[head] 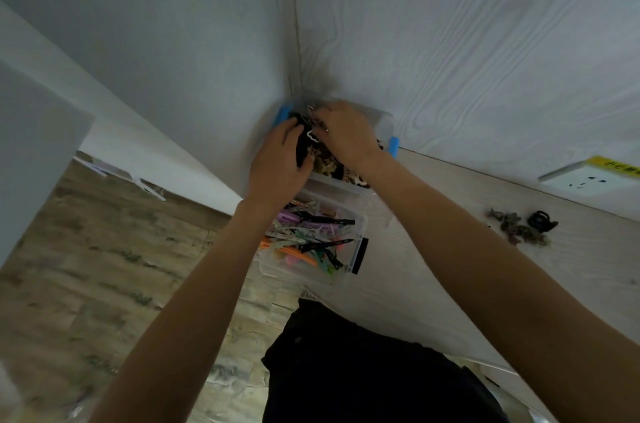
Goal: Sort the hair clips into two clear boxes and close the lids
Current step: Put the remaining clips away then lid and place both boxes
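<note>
Both hands are in the far clear plastic box w/ blue latches (pixel 388 126), at 12 o'clock on the pale wood-grain tabletop (pixel 433 266), pushed into the wall corner. Left hand (pixel 277 162) has fingers curled around a black claw clip (pixel 303 145); grip looks closed on it. Right hand (pixel 346 135) is palm down over the dark/brown clips inside; fingertips are bunched among small metal clips, can't tell if it's pinching anything. Near clear plastic box w/ black latch (pixel 356 254) sits just beside the far one at its 6 o'clock, lid off, full of long flat clips in pink, orange, green, black (pixel 311 239). Loose pile of brownish claw clips plus one black (pixel 523 226) at 3 o'clock, well apart from the boxes. White wall socket w/ yellow label (pixel 592 176) at 2 o'clock
</note>
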{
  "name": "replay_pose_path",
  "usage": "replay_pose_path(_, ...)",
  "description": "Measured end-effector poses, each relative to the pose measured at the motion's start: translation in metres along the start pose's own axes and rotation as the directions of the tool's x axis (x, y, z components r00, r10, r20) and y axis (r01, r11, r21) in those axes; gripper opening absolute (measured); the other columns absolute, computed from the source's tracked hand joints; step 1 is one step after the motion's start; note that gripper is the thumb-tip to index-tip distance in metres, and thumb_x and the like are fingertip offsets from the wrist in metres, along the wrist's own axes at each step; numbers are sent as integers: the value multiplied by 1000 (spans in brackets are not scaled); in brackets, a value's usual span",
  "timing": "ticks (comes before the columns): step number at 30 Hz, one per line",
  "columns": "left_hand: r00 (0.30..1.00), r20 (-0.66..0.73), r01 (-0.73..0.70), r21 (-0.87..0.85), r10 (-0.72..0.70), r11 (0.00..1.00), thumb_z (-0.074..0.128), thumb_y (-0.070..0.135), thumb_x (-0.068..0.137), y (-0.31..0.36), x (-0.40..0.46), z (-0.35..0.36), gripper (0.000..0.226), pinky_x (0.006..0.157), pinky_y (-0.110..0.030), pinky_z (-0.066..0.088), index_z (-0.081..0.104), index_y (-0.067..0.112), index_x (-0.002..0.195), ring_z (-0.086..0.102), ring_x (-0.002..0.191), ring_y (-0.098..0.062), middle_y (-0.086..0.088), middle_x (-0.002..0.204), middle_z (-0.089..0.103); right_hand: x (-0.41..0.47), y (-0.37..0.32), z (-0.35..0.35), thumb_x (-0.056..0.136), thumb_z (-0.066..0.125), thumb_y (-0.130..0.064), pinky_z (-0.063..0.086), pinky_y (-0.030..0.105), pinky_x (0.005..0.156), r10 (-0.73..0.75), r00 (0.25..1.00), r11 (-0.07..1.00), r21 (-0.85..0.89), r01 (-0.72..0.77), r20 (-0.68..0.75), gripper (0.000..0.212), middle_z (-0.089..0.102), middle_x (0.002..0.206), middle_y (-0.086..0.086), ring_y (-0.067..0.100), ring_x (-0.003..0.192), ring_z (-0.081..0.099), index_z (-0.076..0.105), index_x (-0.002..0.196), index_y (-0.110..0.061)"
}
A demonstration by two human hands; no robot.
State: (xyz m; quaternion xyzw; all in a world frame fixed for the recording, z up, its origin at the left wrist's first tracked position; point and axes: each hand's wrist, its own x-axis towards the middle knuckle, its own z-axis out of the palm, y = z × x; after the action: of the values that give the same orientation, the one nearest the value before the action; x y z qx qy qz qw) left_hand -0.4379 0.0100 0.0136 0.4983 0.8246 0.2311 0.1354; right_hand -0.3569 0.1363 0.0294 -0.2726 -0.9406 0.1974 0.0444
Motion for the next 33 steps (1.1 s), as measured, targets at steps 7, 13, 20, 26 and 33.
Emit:
replay_pose_path(7,989,-18,-145,164,150,976,38,33,88,3,-4,9,41,109,-45,30,69,11,103,61,105,-26,-8,110,68,-44,38,-20,93,48,-25,31,41,109,-15,999,994,-112,19,37,49,46,141,12,30,130,41,37,140,-13)
replay_pose_path(13,978,46,-207,292,203,934,33,31,90,6,-4,6,42,108,-47,30,70,11,92,64,81,-27,-7,89,71,-67,28,-8,93,21,-48,19,44,114,-171,956,948,-225,225,237,52,46,143,-4,22,139,31,52,129,-29)
replay_pose_path(20,977,0,-206,241,213,948,34,34,92,4,-10,8,42,107,-44,33,66,12,108,61,99,-27,-8,107,68,-98,64,-25,98,35,-40,8,45,119,28,990,971,-239,6,138,38,37,149,0,20,143,21,59,122,-24)
replay_pose_path(26,899,224,-398,61,376,915,40,30,93,25,-15,19,39,98,-37,41,59,13,123,54,117,-24,-6,127,59,-74,31,-7,95,43,-25,25,43,114,-1,998,983,-184,-12,-69,35,46,142,11,26,135,38,54,123,-7)
replay_pose_path(33,986,9,-168,98,168,981,49,21,94,10,7,6,36,106,-43,36,52,11,127,38,131,-31,-15,141,42,-64,37,-3,93,43,-28,27,42,108,163,972,937,-281,-207,-169,38,54,130,11,29,127,42,58,117,-4)
